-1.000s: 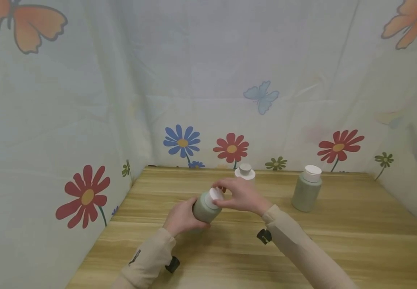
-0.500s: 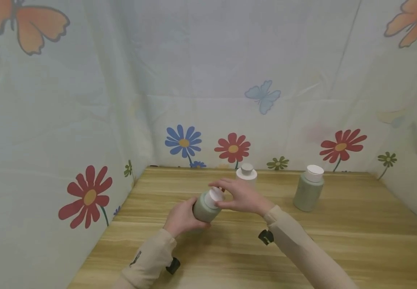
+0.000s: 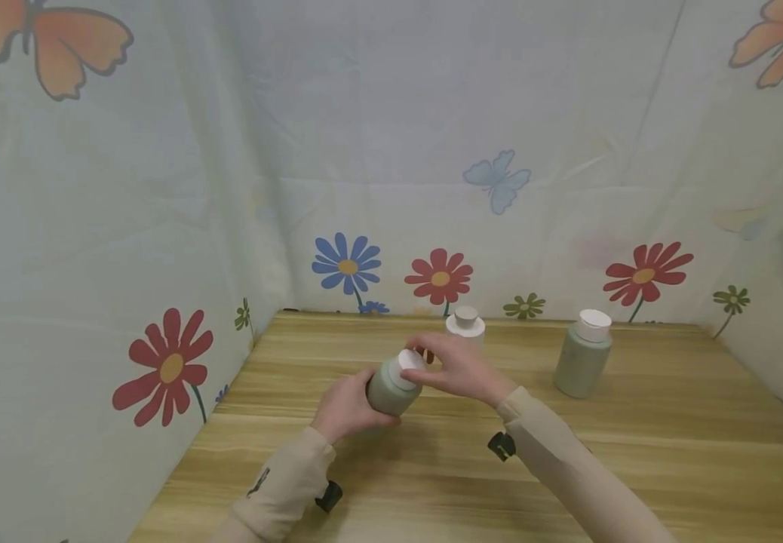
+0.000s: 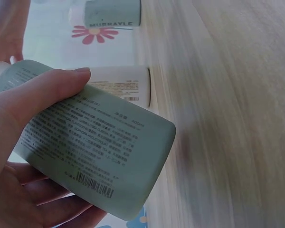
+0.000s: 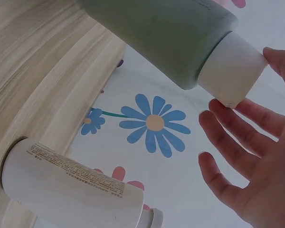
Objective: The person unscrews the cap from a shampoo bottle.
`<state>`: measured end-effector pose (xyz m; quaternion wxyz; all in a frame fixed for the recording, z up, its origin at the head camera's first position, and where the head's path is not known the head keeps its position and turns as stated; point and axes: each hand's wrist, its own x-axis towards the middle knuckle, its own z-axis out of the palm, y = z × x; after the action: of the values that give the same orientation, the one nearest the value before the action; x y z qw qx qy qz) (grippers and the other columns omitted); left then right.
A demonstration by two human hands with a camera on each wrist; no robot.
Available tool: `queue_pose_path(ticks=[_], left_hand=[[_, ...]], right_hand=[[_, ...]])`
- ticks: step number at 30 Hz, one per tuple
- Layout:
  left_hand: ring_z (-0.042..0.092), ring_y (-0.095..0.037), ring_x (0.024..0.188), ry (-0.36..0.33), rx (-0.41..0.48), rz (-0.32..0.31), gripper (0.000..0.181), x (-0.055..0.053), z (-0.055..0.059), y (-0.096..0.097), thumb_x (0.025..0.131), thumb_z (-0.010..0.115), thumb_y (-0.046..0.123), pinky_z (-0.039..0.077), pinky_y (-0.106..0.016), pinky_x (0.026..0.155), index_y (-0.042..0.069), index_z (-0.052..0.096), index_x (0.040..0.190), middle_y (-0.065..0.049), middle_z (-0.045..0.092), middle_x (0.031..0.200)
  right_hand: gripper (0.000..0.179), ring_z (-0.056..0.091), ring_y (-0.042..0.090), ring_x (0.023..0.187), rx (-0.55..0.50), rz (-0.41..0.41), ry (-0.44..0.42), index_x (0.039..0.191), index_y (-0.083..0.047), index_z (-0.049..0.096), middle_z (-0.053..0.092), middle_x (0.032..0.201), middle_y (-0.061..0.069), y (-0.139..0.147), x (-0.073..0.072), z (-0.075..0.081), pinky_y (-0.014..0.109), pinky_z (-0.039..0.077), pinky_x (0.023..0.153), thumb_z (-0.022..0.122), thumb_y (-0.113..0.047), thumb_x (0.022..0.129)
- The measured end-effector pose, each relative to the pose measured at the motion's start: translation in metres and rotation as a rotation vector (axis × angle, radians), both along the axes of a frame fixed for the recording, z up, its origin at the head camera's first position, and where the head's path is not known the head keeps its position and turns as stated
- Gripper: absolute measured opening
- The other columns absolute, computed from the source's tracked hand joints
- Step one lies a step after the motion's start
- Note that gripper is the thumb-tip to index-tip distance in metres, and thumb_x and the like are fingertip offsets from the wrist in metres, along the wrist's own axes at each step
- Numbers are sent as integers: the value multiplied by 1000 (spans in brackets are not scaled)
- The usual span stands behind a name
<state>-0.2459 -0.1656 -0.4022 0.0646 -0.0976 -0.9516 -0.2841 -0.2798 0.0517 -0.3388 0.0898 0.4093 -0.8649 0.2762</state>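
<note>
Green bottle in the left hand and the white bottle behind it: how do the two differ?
The green bottle is tilted in the left hand, while the white bottle stands upright on the table. The right hand pinches the green bottle's broad white cap; no hand touches the white bottle. The green bottle's body is muted green; the white bottle's is white, with a narrower top. Both carry small printed text.

Creased backdrop (image 3: pixel 398 113) (floral), wood-grain tabletop (image 3: pixel 670 437).
</note>
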Motion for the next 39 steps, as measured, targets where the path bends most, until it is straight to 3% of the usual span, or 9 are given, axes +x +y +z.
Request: queue_pose_path(ticks=[4,8,17,24,27,34,39], left_hand=[[66,-22,97,0,-6,-5,78,0,-1,0,61,89,41,53,-44,84,11,58,126,-7,69,112],[65,-21,94,8,-5,-9,77,0,1,0,61,89,41,53,-42,81,9,58,125,-7,70,110],[65,-19,89,7,-12,-9,76,0,0,1,59,89,41,52,-40,78,9,60,121,-6,70,105],[65,-20,91,-18,1,-4,78,0,1,0,60,89,40,53,-42,79,8,59,124,-7,70,108],[65,-20,92,-17,3,-1,79,0,2,1,59,89,40,53,-42,80,9,59,125,-7,70,108],[65,-19,90,-7,-5,-4,78,0,2,2,59,89,41,53,-41,79,11,59,124,-6,70,107],[65,-20,91,-14,-2,-7,78,-2,2,2,59,89,41,53,-41,80,10,59,125,-7,70,108]], right_hand=[[40,60,13,95,32,12,49,121,-15,63,67,112,-2,2,1,-1,27,52,79,72,-33,86],[41,63,18,106,52,43,72,124,-14,62,65,122,3,3,2,1,35,54,89,72,-26,86],[43,61,20,112,78,73,94,126,-15,61,64,125,3,3,2,1,39,52,92,71,-24,85],[71,60,14,107,52,35,9,148,-21,39,65,119,-1,2,-3,0,37,51,93,71,-38,87],[69,59,12,102,38,2,-17,144,-18,43,65,113,-3,2,-4,-1,35,51,88,71,-42,86],[38,60,18,89,26,-3,14,113,-17,60,62,95,-7,2,-5,-2,24,46,76,70,-42,86],[36,58,11,90,32,0,66,113,-18,60,64,99,-7,2,-5,-2,25,48,78,70,-41,87]])
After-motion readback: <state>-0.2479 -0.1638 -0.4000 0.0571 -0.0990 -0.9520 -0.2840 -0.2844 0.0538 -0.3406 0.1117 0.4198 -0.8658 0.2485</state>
